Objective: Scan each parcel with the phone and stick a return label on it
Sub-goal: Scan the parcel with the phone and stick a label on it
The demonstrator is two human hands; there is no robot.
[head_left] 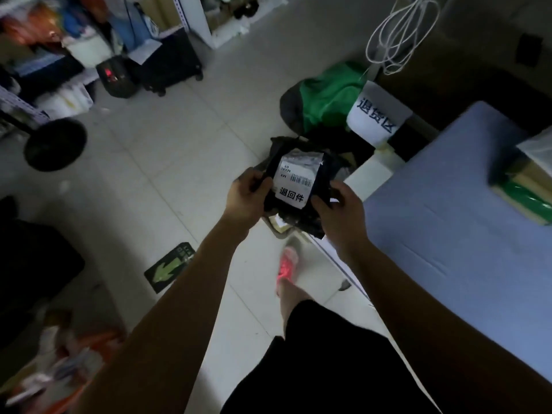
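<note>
The left grip (245, 195) and the right grip (340, 210) are bare hands. Each sits at the end of an uncovered forearm, the left forearm (167, 300) and the right forearm (418, 294), which stay bare all the way to the frame's lower edge. Loose black fabric shorts (328, 369) are worn below, plain and unmarked, with one bare lower leg (294, 297) showing past the hem. The foot wears a pinkish-red shoe (286, 262) with a paler toe, too blurred to tell its kind.

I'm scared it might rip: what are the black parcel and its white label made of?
Black parcel: probably thin plastic film, slightly glossy; it crumples and wrinkles at the edges. White label: looks like matte paper, flat, with black printed characters.
</note>
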